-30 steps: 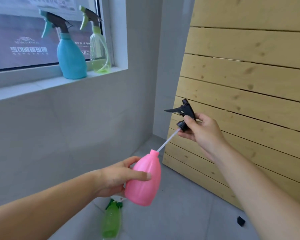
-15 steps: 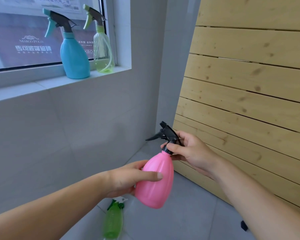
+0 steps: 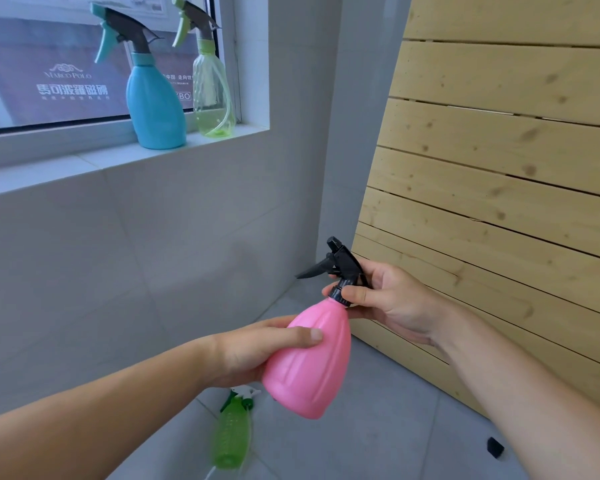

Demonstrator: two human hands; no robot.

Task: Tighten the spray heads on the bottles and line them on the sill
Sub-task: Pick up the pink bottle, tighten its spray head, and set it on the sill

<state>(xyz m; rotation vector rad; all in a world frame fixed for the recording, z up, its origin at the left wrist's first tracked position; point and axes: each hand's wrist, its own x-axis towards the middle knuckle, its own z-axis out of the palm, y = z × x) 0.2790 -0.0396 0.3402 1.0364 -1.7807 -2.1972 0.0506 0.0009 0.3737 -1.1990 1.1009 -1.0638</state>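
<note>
The left hand (image 3: 253,351) is clamped on the pink bottle (image 3: 309,362), held in the air below the sill (image 3: 84,161). The right hand (image 3: 392,299) pinches the collar of the black spray head (image 3: 340,265). To tighten well, the bottle should stay steady while only the collar turns, straight on the thread.
</note>
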